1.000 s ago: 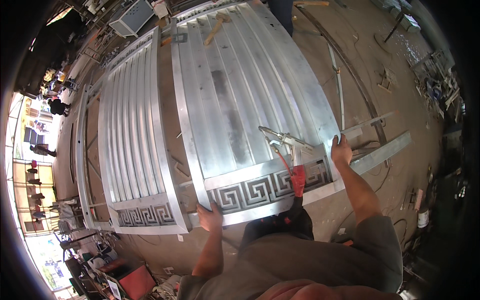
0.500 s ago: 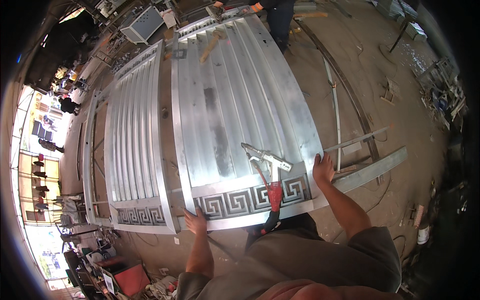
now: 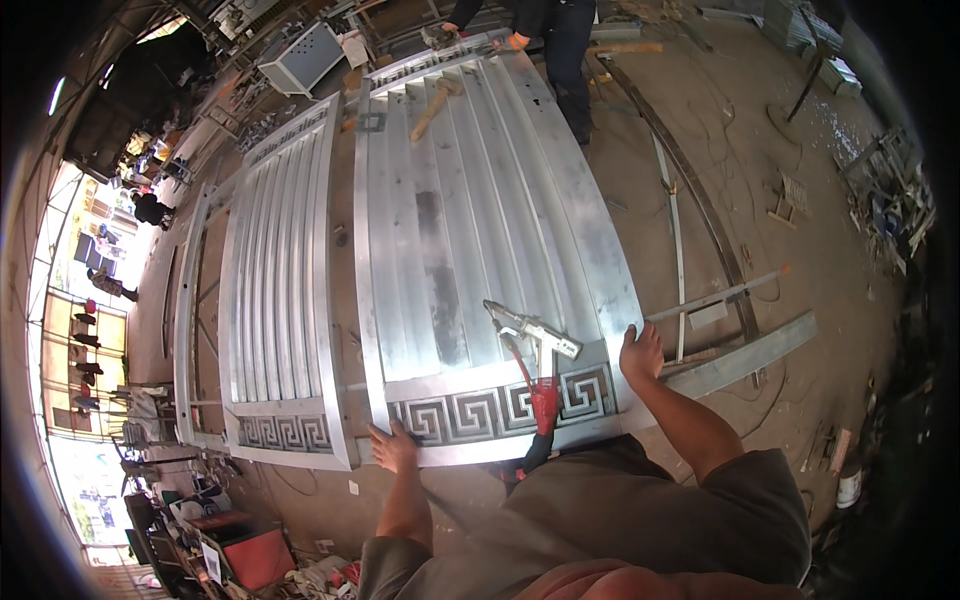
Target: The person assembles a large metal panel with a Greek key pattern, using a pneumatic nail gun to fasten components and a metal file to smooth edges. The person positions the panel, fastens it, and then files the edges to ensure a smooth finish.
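Observation:
A large silver metal gate panel (image 3: 400, 250), with long raised ribs and a Greek-key band (image 3: 470, 417) along its near end, lies before me. My left hand (image 3: 394, 448) grips its near left corner, thumb on top. At the near right edge my right hand (image 3: 642, 355) is closed on the side frame; the undersides of both grips are hidden. On the panel near the key band rests a welding gun (image 3: 545, 340) with a red-wrapped handle, its dark cable hanging over the near edge toward my body. Farther up lie a wooden-handled hammer (image 3: 432, 112) and a small square metal frame (image 3: 371, 122).
A second, narrower ribbed panel (image 3: 285, 290) lies close on the left. Another person (image 3: 568, 60) stands at the far end, a gloved hand (image 3: 515, 41) at the panel's edge. To the right are a flat metal bar (image 3: 745, 352) and a long dark curved beam (image 3: 690, 170).
My view has tilted slightly, so the panels and the far person sit a little lower in the picture. Both hands stay on the gate panel; the welding gun and hammer lie as before.

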Demonstrator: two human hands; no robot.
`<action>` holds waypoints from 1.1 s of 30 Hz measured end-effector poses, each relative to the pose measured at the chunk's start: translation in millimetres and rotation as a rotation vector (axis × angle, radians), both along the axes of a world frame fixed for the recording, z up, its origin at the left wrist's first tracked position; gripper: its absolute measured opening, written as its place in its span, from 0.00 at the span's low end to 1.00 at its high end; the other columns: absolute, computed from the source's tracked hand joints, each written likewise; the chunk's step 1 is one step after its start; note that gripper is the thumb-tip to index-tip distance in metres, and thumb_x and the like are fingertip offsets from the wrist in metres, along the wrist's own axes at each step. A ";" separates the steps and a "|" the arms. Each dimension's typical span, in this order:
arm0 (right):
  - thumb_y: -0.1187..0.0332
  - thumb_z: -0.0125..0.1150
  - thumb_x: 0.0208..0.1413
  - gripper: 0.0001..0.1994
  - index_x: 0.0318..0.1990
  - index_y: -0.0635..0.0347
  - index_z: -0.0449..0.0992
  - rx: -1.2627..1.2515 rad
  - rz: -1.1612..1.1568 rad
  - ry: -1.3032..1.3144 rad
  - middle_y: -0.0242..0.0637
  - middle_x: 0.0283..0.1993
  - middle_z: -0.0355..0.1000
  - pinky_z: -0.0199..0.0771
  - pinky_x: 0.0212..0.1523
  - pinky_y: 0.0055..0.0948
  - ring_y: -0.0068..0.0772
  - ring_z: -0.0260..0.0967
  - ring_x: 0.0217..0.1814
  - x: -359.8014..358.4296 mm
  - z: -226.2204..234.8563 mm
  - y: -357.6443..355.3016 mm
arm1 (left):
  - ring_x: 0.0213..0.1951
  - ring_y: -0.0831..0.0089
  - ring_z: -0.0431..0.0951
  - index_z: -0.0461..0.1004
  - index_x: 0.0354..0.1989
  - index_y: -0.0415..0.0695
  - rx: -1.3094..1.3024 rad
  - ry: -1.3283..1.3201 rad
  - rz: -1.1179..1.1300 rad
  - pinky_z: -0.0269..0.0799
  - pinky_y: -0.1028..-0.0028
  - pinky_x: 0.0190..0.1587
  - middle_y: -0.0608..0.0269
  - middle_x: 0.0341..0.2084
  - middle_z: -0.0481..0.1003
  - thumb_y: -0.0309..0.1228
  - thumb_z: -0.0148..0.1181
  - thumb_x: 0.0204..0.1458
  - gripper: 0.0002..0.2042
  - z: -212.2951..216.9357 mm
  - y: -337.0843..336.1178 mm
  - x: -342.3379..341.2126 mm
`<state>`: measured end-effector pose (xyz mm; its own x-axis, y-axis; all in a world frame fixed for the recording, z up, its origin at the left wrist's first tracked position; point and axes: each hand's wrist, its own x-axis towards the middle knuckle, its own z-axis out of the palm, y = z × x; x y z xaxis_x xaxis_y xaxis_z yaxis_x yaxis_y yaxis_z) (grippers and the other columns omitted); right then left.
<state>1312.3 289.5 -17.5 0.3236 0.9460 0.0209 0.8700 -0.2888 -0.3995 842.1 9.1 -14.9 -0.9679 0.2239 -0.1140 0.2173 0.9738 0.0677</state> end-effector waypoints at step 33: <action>0.52 0.51 0.70 0.21 0.57 0.60 0.69 -0.044 -0.010 -0.059 0.51 0.55 0.73 0.75 0.56 0.57 0.59 0.72 0.58 -5.0 3.1 1.0 | 0.70 0.48 0.64 0.55 0.78 0.48 0.041 0.009 0.026 0.56 0.50 0.72 0.46 0.70 0.65 0.60 0.47 0.64 0.39 13.5 4.5 9.6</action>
<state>1307.4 290.5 -14.4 0.3328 0.9430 -0.0010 0.8885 -0.3139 -0.3348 851.6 13.6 -1.4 -0.9743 0.2034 -0.0964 0.1932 0.9754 0.1061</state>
